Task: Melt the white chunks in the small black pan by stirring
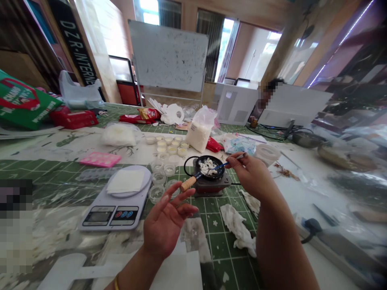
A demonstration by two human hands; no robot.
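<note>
From a head-worn camera, a person's two bare hands work over a counter [213, 246] covered partly in green gridded cloth. Ahead of them, a small black pan [223, 172] sits on a compact hot plate [211, 189], its wooden handle [188, 184] pointing back toward the left hand [167, 223]. White pieces [207, 165] lie heaped in the pan; whether they are hard or soft cannot be told. The right hand [252, 175], reaching in from the right, has its grip clamped on a slim blue tool [222, 165], thumb and fingers pinching the upper end while the lower end reaches among the pieces. The left hand's grip is apart, palm turned up and fingers loosely spread just by the wooden handle; whether a fingertip touches it cannot be told. The pan looks rigid and fairly light, likely to slide or swivel on its little base if pushed, so the wooden handle is the sensible place to steady it; the metal could be hot. The tool seems light and stiff, best held at that upper end, clear of the pan. To the left are clear cups [158, 177] and a kitchen scale [118, 201] bearing white sheets [125, 181]; nearer, on the right, lies a crumpled white tissue [237, 226].
</note>
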